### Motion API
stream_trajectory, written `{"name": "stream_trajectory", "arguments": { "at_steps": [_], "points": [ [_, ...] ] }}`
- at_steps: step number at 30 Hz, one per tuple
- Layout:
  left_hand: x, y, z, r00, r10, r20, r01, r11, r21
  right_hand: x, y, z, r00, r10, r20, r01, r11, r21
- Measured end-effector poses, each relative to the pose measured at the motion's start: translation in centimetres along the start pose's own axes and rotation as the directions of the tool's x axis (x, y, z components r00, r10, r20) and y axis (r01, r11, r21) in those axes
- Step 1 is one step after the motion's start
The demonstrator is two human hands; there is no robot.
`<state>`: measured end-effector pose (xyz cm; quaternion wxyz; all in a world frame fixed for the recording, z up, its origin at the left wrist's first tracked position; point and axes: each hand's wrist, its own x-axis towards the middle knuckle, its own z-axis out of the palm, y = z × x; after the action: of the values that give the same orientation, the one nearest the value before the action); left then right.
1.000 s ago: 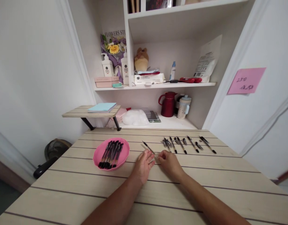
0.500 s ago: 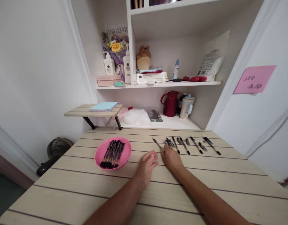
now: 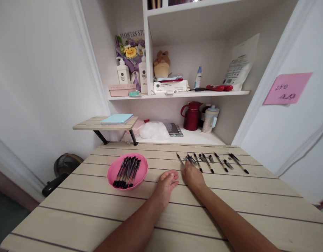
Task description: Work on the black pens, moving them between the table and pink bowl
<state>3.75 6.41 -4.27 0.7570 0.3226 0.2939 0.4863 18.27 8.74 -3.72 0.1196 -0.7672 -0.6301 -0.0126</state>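
My left hand rests on the wooden table with its fingers loose and nothing in them. Just to its right, my right hand reaches forward, its fingertips pinched on the near end of a black pen that lies at the left end of a row of pens and pen parts. A pink bowl with several black pens in it stands to the left of my left hand.
Behind the table are white shelves with a red jug, a lidded mug, bottles and a plush toy. A small wooden stand holds a blue notebook. A pink note sticks on the right wall.
My right hand has carried the pen to the right, up to the row of parts. My left hand let go of it and stayed on the table.
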Motion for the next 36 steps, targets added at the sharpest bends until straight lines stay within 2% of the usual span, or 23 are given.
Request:
{"name": "stream_trajectory", "arguments": {
  "at_steps": [11,22,26,29,31,33,35,36],
  "points": [
    [0.1,-0.1,-0.1,1.0,0.012,0.022,-0.012,1.0,0.011,0.5,-0.3,-0.5,0.998,0.049,0.045,-0.048,0.999,-0.013],
    [0.0,0.0,0.0,1.0,0.006,0.025,-0.006,1.0,0.011,0.6,-0.3,-0.6,0.993,0.112,0.043,-0.111,0.994,-0.009],
    [-0.2,0.2,0.1,0.999,0.007,0.032,-0.009,0.999,0.051,0.2,-0.4,-1.1,0.994,0.106,0.041,-0.106,0.994,-0.007],
    [-0.3,0.1,0.1,0.999,0.015,0.037,-0.021,0.988,0.155,-0.6,-0.4,-1.7,0.994,0.1,0.035,-0.1,0.995,-0.01],
    [-0.2,0.3,0.2,0.998,0.057,0.024,-0.062,0.959,0.277,-1.5,-0.1,-2.1,0.996,0.08,0.04,-0.079,0.997,-0.013],
    [-0.2,1.1,0.2,0.989,0.146,0.003,-0.133,0.891,0.435,-2.6,0.1,-2.5,0.997,0.044,0.057,-0.044,0.999,-0.007],
    [-0.3,3.1,0.2,0.966,0.257,0.0,-0.2,0.752,0.628,-3.8,0.3,-2.8,0.997,0.003,0.074,-0.004,1.0,0.006],
    [-0.4,4.5,0.1,0.951,0.309,0.01,-0.217,0.644,0.733,-4.4,0.3,-2.9,0.997,-0.012,0.08,0.011,1.0,0.011]
  ]
}}
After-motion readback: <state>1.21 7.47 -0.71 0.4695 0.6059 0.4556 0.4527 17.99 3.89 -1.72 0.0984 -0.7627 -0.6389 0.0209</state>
